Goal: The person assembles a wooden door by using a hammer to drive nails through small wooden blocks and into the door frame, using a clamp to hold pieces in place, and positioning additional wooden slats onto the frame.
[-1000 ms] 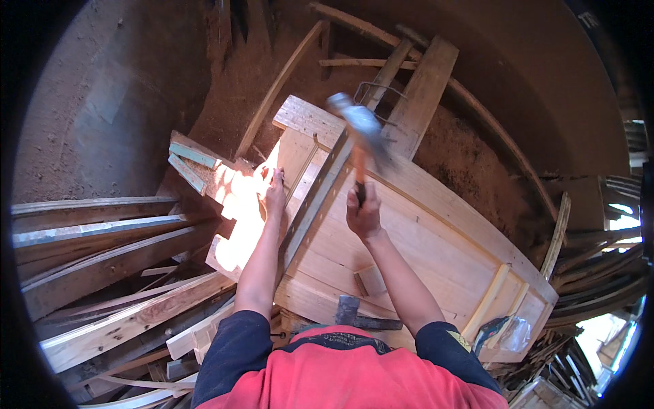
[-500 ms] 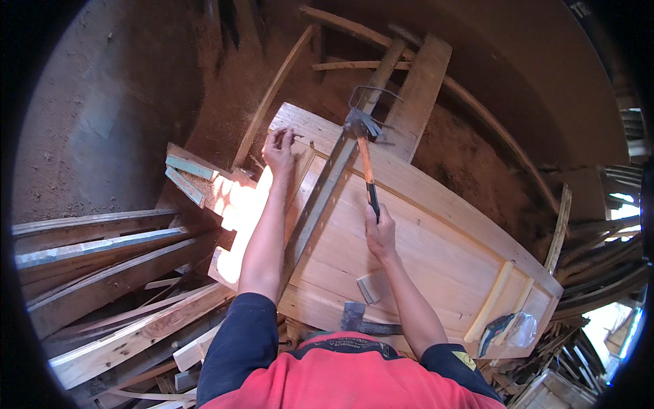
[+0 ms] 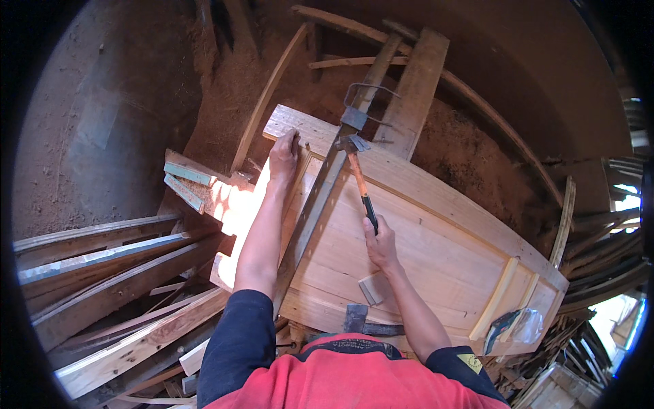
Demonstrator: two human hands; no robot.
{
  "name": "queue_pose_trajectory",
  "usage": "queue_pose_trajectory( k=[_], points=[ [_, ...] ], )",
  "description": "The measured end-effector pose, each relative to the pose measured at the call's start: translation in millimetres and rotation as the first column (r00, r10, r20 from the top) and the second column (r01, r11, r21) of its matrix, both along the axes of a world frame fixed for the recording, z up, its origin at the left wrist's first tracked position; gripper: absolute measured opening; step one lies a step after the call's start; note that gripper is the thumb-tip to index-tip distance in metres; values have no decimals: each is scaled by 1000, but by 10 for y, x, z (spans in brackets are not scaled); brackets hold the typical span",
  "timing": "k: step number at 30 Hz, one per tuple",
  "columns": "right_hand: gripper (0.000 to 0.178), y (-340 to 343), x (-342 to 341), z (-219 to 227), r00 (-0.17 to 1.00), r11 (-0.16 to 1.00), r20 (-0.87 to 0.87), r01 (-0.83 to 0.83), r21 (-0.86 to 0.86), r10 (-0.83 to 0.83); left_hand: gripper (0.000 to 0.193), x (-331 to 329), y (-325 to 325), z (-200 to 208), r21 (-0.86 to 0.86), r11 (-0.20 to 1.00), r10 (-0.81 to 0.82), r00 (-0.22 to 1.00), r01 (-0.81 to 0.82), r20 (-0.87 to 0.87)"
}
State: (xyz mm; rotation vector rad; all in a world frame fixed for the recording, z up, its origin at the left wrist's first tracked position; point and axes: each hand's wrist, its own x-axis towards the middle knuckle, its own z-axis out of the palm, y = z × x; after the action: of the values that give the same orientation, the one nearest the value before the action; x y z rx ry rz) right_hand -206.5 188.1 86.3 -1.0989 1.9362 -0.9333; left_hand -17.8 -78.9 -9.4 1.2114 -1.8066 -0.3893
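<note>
My right hand (image 3: 381, 242) is closed round the black grip of a claw hammer (image 3: 359, 176). The hammer's orange-brown handle slants up and away, and its metal head lies over a long bar clamp (image 3: 310, 208). My left hand (image 3: 283, 158) is at the far left corner of a pale wooden door panel (image 3: 409, 252), its fingers pinched together by the edge board; what they hold, if anything, is hidden. Just right of those fingers a small peg-like piece (image 3: 308, 146) stands up from the wood.
The bar clamp crosses the panel, its metal jaw (image 3: 353, 118) at the far edge. A small wood block (image 3: 372, 289), a second tool with a metal head (image 3: 355, 317) and a plastic bag (image 3: 526, 327) lie nearer. Stacked planks (image 3: 136, 347) fill the left.
The hammer head has dropped nearer to me, uncovering the clamp's jaw. My left fingers have closed in more tightly at the panel corner, and the view has shifted slightly.
</note>
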Motion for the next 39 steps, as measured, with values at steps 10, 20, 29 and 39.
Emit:
queue_pose_trajectory(
  k=[10, 20, 29, 39],
  points=[
    [30, -655, 147, 789, 977, 923, -75, -212, -322, 198, 56, -5, 223, 122, 395, 919, 33, 996, 4, -88],
    [25, -982, 97, -45, 914, 943, -233, -328, 59, 332, 43, 437, 932, -228, 430, 896, 84, 994, -107, 71],
    [23, -852, 273, 112, 947, 877, -189, -313, -365, 260, 37, 421, 898, -342, 188, 963, 157, 968, -195, 196],
    [28, -932, 336, 480, 973, 724, -113, -227, -652, 203, 36, 370, 879, -268, 271, 946, 148, 980, -179, 132]
  ],
)
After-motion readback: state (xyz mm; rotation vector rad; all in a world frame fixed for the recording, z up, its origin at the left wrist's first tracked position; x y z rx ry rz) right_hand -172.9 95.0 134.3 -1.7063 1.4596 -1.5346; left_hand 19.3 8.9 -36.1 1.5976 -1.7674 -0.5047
